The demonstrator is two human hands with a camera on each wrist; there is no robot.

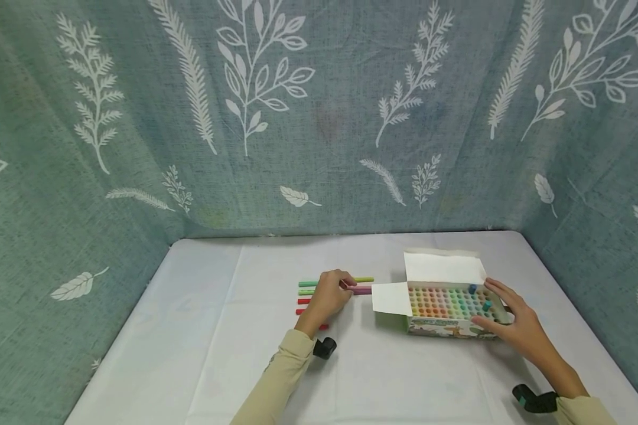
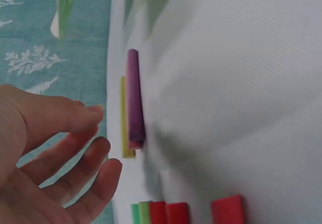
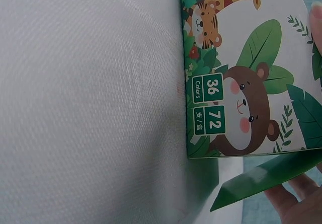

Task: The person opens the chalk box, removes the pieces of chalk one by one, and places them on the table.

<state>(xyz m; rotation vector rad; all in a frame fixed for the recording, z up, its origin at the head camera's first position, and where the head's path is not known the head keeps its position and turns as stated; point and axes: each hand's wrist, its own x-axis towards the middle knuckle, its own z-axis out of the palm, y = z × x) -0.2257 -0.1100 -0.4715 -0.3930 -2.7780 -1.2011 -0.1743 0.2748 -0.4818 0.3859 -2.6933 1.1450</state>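
Note:
My left hand [image 1: 326, 298] hovers over the row of crayons with its fingers loosely bent. In the left wrist view nothing sits between its thumb and fingertips. Right beside it lies a purple crayon [image 2: 135, 95], with a pinkish one partly hidden under it and a yellow-green crayon [image 2: 124, 118] alongside. Green crayons [image 1: 307, 284] and several red crayons [image 1: 303, 301] lie to the left, partly covered by the hand. My right hand [image 1: 523, 330] grips the right end of the open crayon box [image 1: 446, 328], thumb along the front, fingers toward the back corner.
The box's long lid flap [image 1: 445, 267] stands up at the back, and a side flap [image 1: 392, 299] sticks out left toward the crayons. Inside are rows of holes, with a blue crayon [image 1: 472, 288] and a teal crayon [image 1: 487, 305] poking up. A patterned curtain [image 1: 319, 118] surrounds the white table [image 1: 244, 366].

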